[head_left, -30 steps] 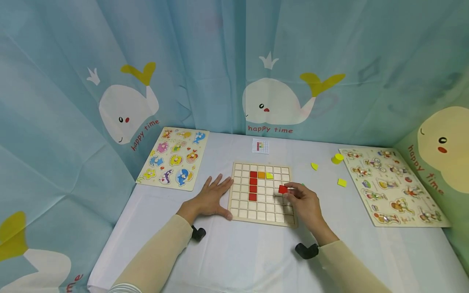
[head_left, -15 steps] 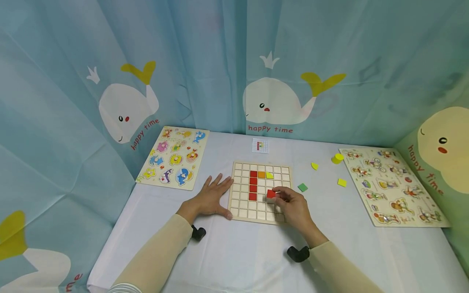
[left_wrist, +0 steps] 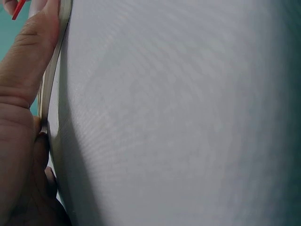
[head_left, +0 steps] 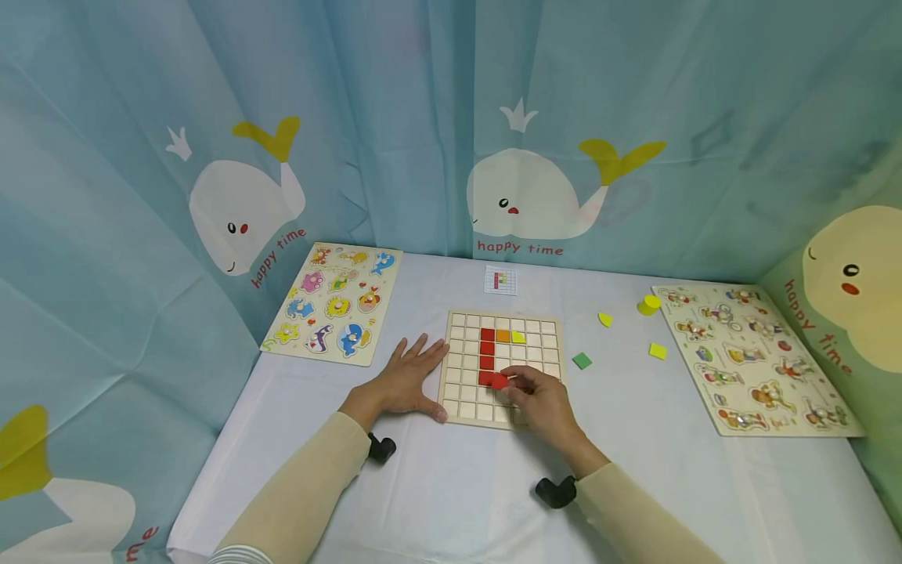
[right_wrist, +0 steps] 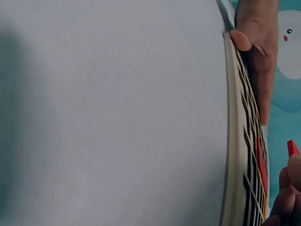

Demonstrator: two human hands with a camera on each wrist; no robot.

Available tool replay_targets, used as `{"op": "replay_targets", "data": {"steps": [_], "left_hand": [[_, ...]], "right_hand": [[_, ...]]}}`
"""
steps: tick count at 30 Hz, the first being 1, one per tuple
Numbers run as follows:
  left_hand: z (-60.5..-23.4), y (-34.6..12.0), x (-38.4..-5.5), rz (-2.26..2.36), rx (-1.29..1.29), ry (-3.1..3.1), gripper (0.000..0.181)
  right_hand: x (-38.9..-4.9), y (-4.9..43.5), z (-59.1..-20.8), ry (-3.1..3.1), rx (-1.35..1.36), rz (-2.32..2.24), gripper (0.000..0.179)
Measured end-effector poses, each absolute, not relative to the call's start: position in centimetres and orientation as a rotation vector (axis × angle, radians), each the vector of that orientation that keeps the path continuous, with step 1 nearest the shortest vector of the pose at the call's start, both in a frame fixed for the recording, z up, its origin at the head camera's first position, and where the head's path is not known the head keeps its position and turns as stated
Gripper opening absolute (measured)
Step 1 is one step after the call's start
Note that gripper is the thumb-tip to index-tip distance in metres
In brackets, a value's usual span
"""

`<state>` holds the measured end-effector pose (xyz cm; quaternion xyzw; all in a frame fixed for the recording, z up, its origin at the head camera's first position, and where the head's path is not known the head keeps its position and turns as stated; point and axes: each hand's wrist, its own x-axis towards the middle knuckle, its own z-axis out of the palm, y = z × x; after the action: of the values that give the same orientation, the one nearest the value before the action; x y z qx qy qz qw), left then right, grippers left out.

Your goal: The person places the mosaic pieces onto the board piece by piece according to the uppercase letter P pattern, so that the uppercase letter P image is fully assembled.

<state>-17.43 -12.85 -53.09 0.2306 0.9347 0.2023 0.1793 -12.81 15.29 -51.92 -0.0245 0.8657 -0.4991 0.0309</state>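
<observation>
My right hand (head_left: 544,401) pinches a red square tile (head_left: 499,381) between thumb and fingers, over the wooden grid board (head_left: 468,395). That tile sits just right of the lowest tile in a column of red squares (head_left: 487,348). Beside the column's top lie an orange tile (head_left: 503,336) and a yellow tile (head_left: 517,338). Fingers spread, my left hand (head_left: 402,384) rests along the board's left edge, thumb near the lower corner. In the right wrist view the pinched red tile (right_wrist: 292,148) is raised above the board's surface.
A green tile (head_left: 582,361), yellow square (head_left: 658,352), yellow quarter-round piece (head_left: 604,319) and yellow cylinder (head_left: 649,305) lie to the right. A small printed grid card (head_left: 500,280) is behind the board. Picture puzzles stand at left (head_left: 327,313) and right (head_left: 747,352).
My right hand has carried the red tile leftward across the board to the red column, uncovering the green tile. My left hand has stayed in place.
</observation>
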Motion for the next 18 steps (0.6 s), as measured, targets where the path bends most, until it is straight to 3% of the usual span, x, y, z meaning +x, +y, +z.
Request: {"op": "replay_targets", "data": {"steps": [18], "left_hand": [[-53.4,-12.8,-17.5,0.56,0.643,2.653,0.134]], "right_hand": [[-12.5,14.1,-52.9,2.792,-0.226,-1.273,0.026]]}}
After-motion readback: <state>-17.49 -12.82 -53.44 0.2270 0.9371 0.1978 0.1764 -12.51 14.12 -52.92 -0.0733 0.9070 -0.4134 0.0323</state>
